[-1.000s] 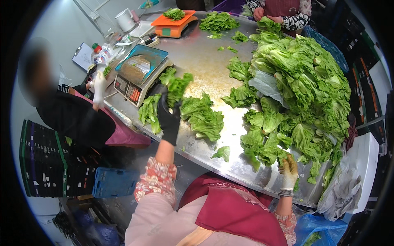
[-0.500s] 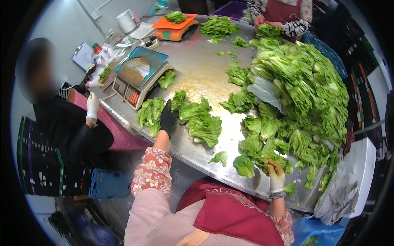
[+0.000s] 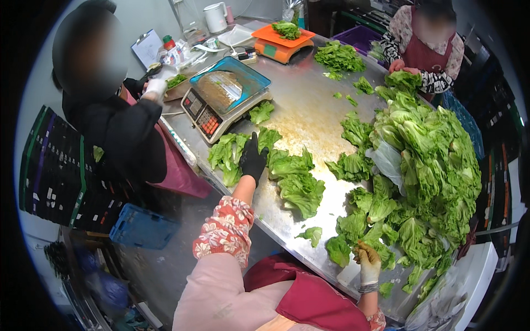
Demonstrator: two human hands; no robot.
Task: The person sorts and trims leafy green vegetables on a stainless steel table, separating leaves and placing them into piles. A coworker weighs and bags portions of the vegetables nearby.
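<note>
My left hand [image 3: 253, 160], in a black glove, reaches over the metal table with its fingers stretched out. It touches lettuce between a bunch of lettuce leaves [image 3: 225, 156] on its left and a larger lettuce heap [image 3: 298, 186] on its right. My right hand [image 3: 369, 261] wears a whitish glove with brown-stained fingers. Those fingers are curled together beside loose lettuce leaves [image 3: 338, 250] near the table's front edge; what they hold, if anything, is hidden. A single small leaf [image 3: 311, 236] lies between my two hands.
A big lettuce pile [image 3: 430, 160] covers the table's right side. A scale [image 3: 223, 102] stands beyond my left hand, an orange scale [image 3: 282, 44] with lettuce farther back. One co-worker [image 3: 118, 132] stands at the left, another [image 3: 428, 47] at the far right. A blue crate [image 3: 144, 226] sits lower left.
My view has shifted, so the table sits farther right and lower. The left co-worker's hands have drawn together near the small greens. My hands keep nearly the same places on the table.
</note>
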